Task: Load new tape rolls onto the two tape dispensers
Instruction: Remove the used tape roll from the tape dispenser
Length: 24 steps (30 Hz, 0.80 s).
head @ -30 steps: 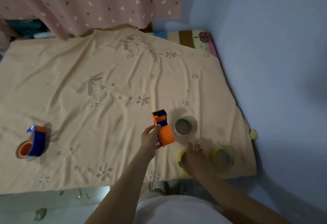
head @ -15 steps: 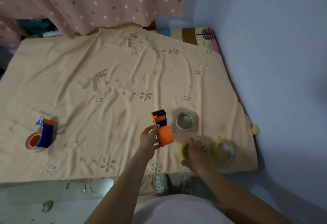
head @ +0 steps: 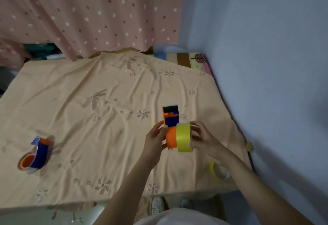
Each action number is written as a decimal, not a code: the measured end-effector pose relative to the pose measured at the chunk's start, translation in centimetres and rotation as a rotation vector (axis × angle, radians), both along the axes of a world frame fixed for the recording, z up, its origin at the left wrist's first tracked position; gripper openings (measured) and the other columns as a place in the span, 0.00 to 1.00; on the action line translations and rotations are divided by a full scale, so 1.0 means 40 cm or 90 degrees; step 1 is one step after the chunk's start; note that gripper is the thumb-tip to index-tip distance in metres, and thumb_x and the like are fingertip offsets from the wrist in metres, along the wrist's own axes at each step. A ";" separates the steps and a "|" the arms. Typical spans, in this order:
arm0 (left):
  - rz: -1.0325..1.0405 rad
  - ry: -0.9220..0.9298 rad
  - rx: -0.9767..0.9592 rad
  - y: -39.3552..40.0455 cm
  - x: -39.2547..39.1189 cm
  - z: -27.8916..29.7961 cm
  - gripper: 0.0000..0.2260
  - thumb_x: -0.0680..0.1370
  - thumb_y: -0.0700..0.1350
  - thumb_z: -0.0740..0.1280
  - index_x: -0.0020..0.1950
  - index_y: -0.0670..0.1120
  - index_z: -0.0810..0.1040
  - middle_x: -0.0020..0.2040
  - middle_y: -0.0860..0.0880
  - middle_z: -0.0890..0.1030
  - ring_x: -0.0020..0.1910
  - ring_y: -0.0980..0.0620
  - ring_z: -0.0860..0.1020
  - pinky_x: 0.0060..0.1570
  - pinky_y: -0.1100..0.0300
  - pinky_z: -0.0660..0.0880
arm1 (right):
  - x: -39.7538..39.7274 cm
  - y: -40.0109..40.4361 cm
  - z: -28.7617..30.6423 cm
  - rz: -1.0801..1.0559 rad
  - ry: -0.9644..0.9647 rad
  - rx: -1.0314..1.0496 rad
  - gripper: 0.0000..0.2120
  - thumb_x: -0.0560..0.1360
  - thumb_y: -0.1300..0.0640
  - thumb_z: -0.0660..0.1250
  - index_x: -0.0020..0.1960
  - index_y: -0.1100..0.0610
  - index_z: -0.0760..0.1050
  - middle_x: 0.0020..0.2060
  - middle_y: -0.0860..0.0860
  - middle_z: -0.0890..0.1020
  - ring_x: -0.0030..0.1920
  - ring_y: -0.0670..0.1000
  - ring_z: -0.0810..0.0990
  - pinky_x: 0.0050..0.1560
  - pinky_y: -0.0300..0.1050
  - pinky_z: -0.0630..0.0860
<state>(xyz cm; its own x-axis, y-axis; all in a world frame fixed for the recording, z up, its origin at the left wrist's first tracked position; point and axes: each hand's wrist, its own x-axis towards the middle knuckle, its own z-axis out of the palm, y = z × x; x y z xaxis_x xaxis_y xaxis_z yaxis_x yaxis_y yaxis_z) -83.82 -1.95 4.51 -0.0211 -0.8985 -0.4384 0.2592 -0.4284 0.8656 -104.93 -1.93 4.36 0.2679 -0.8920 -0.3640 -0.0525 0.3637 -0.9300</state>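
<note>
My left hand (head: 155, 137) grips an orange and blue tape dispenser (head: 170, 127) above the cloth, its cutter end pointing away from me. My right hand (head: 201, 138) holds a yellow tape roll (head: 184, 137) upright, pressed against the right side of the dispenser's orange hub. A second orange and blue dispenser (head: 36, 155) lies on the cloth at the far left. Another yellow roll (head: 218, 171) lies flat near the cloth's front right corner, partly hidden by my right forearm.
The work surface is covered by a peach embroidered cloth (head: 88, 118). A blue wall (head: 266, 82) runs close along the right side. A pink dotted curtain (head: 88, 15) hangs at the back. The front edge of the surface is just above my lap.
My right hand picked a yellow roll off the cloth and brought it up against the dispenser held in my left hand. The greenish roll seen earlier is hidden behind hands.
</note>
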 end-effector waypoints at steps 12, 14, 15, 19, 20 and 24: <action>-0.038 0.103 0.033 -0.001 -0.042 0.044 0.19 0.87 0.52 0.53 0.73 0.48 0.74 0.68 0.41 0.79 0.67 0.38 0.78 0.66 0.39 0.73 | 0.036 -0.026 0.028 0.040 0.045 -0.070 0.41 0.60 0.55 0.79 0.67 0.34 0.65 0.67 0.42 0.71 0.65 0.48 0.76 0.56 0.50 0.81; -0.062 0.151 0.034 -0.002 -0.041 0.044 0.24 0.86 0.57 0.51 0.73 0.46 0.74 0.68 0.39 0.79 0.66 0.39 0.78 0.67 0.42 0.73 | 0.046 -0.029 0.031 0.026 0.036 -0.063 0.41 0.60 0.54 0.80 0.66 0.33 0.65 0.66 0.41 0.72 0.64 0.46 0.76 0.51 0.46 0.82; -0.092 0.151 0.009 0.000 -0.040 0.045 0.24 0.85 0.58 0.52 0.73 0.45 0.73 0.68 0.38 0.79 0.65 0.40 0.78 0.65 0.45 0.75 | 0.051 -0.030 0.033 0.017 0.026 -0.059 0.41 0.60 0.53 0.81 0.66 0.33 0.66 0.66 0.40 0.73 0.64 0.44 0.77 0.50 0.44 0.82; -0.115 0.062 -0.050 0.003 -0.040 0.039 0.24 0.74 0.42 0.74 0.70 0.44 0.75 0.62 0.38 0.82 0.62 0.36 0.80 0.64 0.42 0.78 | 0.064 -0.027 0.041 0.047 0.036 -0.083 0.42 0.62 0.52 0.81 0.70 0.35 0.65 0.66 0.37 0.74 0.64 0.41 0.77 0.56 0.43 0.80; -0.092 0.050 -0.045 0.001 -0.041 0.034 0.24 0.71 0.39 0.74 0.68 0.43 0.76 0.60 0.36 0.83 0.61 0.35 0.81 0.63 0.41 0.77 | 0.063 -0.030 0.041 0.066 0.028 -0.082 0.43 0.64 0.53 0.80 0.72 0.38 0.63 0.67 0.36 0.74 0.65 0.41 0.77 0.60 0.44 0.79; -0.011 0.089 0.004 -0.008 -0.032 0.015 0.21 0.69 0.37 0.70 0.62 0.38 0.80 0.58 0.33 0.82 0.55 0.37 0.80 0.58 0.44 0.76 | 0.061 -0.038 0.067 -0.083 0.107 -0.121 0.27 0.72 0.58 0.74 0.69 0.48 0.70 0.63 0.43 0.79 0.60 0.39 0.80 0.55 0.37 0.79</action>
